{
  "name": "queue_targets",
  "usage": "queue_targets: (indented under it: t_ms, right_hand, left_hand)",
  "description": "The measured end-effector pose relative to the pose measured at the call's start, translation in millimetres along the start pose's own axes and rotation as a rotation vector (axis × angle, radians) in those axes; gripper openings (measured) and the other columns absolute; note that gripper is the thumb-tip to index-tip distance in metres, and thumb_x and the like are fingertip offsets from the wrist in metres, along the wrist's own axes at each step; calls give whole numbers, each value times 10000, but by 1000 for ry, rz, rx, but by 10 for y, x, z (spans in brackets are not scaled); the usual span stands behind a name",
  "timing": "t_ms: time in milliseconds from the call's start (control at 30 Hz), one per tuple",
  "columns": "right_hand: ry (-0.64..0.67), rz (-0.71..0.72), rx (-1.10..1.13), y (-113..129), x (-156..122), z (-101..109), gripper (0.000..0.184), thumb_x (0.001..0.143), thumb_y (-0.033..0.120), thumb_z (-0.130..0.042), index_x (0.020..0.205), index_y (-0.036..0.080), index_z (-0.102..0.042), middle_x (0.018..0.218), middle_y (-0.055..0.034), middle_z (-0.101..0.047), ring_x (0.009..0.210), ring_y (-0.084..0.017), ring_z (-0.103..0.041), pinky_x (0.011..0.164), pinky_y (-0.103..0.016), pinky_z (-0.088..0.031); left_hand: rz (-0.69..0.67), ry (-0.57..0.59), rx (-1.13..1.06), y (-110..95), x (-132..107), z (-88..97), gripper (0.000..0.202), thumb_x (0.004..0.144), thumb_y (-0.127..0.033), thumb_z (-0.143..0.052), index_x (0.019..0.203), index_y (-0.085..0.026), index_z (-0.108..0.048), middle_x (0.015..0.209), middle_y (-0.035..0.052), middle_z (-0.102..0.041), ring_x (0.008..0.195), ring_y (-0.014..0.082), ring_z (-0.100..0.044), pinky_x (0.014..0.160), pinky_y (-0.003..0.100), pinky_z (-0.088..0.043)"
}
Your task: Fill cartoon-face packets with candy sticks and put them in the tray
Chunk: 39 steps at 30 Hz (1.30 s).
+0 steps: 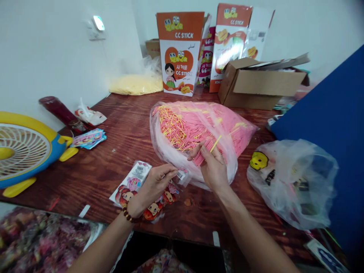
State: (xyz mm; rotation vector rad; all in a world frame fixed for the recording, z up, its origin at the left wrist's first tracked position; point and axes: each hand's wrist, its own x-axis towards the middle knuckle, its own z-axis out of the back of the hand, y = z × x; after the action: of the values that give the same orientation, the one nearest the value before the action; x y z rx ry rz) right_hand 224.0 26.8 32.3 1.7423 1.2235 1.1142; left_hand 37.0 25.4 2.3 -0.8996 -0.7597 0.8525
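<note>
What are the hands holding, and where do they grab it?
The right hand pinches a bunch of pink sticks near their lower ends. The left hand grips a small printed packet by its top edge.

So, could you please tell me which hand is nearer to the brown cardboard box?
Right. The right hand lies below the brown cardboard box, among the pink sticks; the left hand is farther left, holding small packets.
</note>
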Motion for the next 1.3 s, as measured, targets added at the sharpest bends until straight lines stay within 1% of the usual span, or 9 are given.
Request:
queue_targets:
  t_ms: [133,267,433,633,733,867,967,1100,1300]
  right_hand:
    - [-20,3,105,19,-31,-189,133,930,374,-529,973,249,-523,766,15,-665,813,-190,-672,817,-382,-532]
    - [32,-6,85,-55,-84,-266,115,945,363,-532,982,255,-544,815,9,-689,898,-192,-684,881,-394,-528]
    - [53,-25,42,-134,-140,-232,115,948,368,-534,952,258,-565,810,6,-692,976,-211,-693,930,-419,-517]
    - [55,-18,-7,-89,-149,-196,163,947,404,-530,922,256,-595,857,-15,-712,1047,-236,-682,977,-463,-504]
    - [90,-32,-115,-81,-171,-168,189,959,398,-524,954,249,-641,968,-31,-740,1088,-224,-662,1053,-457,-450]
    - [200,-89,-210,-75,-164,-107,210,943,410,-566,1029,255,-678,1152,-32,-728,1151,-211,-632,1106,-436,-404]
    - [248,-181,-112,-46,-96,-73,275,929,468,-577,1081,259,-675,1190,-52,-720,1162,-226,-638,1057,-434,-458]
    - [184,-213,19,22,11,-61,358,927,516,-559,1150,255,-659,1161,-76,-733,1119,-239,-666,1009,-449,-499]
    - [351,-147,-327,134,82,-7,333,911,485,-592,1070,232,-739,1168,-56,-727,1136,-218,-636,1077,-398,-429]
  left_hand:
    - [-30,6,-11,-23,15,-35,302,973,-359,-495,792,-173,-650,730,27,-644,673,136,-565,654,238,-431]
    - [-9,-22,-53,-26,30,-55,280,967,-351,-508,807,-169,-650,724,21,-642,672,138,-565,654,242,-430]
    - [57,-85,-103,-33,34,-68,283,938,-371,-543,769,-167,-643,691,4,-612,639,130,-526,618,233,-416]
    - [82,-85,-152,-37,37,-83,285,935,-377,-540,809,-161,-677,708,15,-634,660,140,-549,636,238,-433]
    - [70,-113,-163,-31,50,-90,264,926,-355,-556,805,-157,-682,711,7,-620,664,131,-527,636,231,-426]
    - [53,-114,-183,-73,112,-89,225,909,-337,-575,830,-162,-692,726,3,-631,675,127,-531,660,228,-437]
    - [63,-109,-246,-121,181,-94,222,894,-344,-587,837,-159,-696,743,12,-650,693,135,-551,673,233,-456]
    - [59,-134,-314,-154,260,-129,216,886,-341,-608,855,-152,-708,790,25,-673,726,138,-571,696,237,-468]
    - [16,-159,-413,-158,359,-165,196,872,-319,-637,881,-148,-731,841,30,-711,791,139,-612,778,246,-491]
